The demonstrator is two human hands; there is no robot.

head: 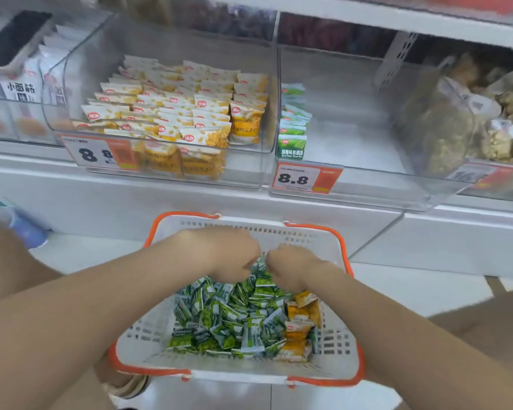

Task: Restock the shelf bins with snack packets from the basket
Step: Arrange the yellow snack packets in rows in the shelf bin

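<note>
Digging in basket (249,375) | left hand (228,255), right hand (290,269) curled over green packets (219,318) | fingertips hidden, cannot tell grip

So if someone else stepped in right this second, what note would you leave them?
Left hand and right hand: both down in the basket, fingers curled on green packets.
Also in the basket: a few yellow packets at its right side.
Done: yellow bin looks well filled.
Left: green bin holds only one row at its left wall; move the green packets there.
</note>
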